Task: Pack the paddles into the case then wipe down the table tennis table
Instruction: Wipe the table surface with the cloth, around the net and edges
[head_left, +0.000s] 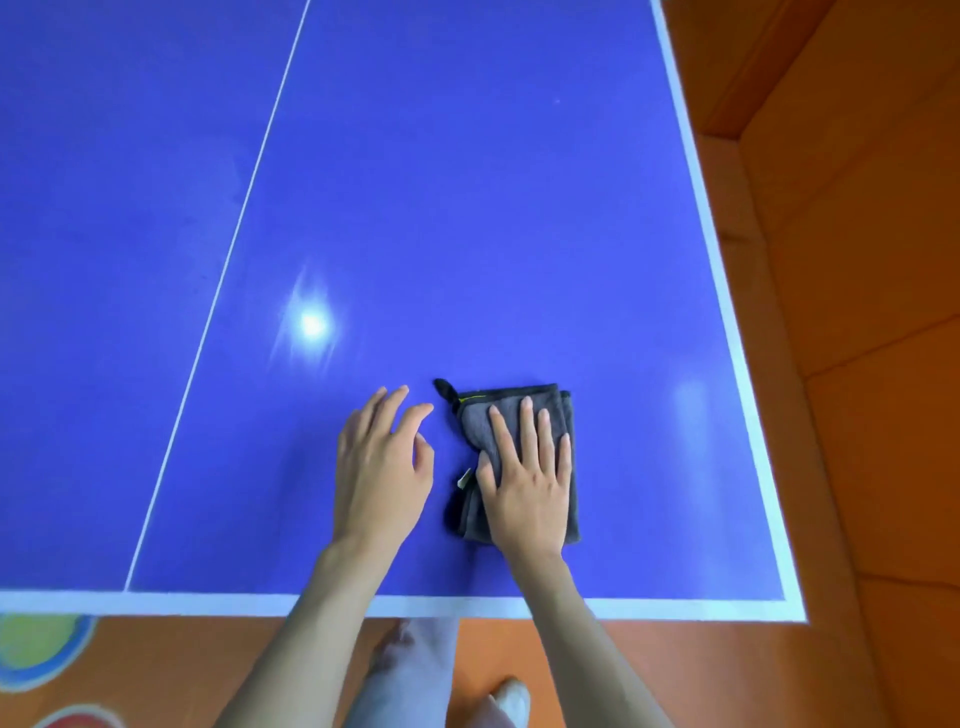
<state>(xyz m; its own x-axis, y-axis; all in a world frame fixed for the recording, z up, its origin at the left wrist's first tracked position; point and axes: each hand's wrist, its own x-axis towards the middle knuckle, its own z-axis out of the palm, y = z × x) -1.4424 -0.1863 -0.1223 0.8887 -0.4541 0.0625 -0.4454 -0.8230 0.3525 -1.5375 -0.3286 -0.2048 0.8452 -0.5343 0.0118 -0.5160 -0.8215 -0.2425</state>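
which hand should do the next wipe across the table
Right. The right hand already lies flat on the folded grey cloth, fingers spread, pressing it to the blue table. The left hand is empty, beside the cloth and not touching it.

right hand (524, 483) flat, left hand (382, 467) loosely spread

Both forearms are bare with no sleeves showing, the left hand (382, 467) and right hand (527, 480) wear no gloves, and at six o'clock show pale grey trousers (410, 680) and a white shoe (511, 699).
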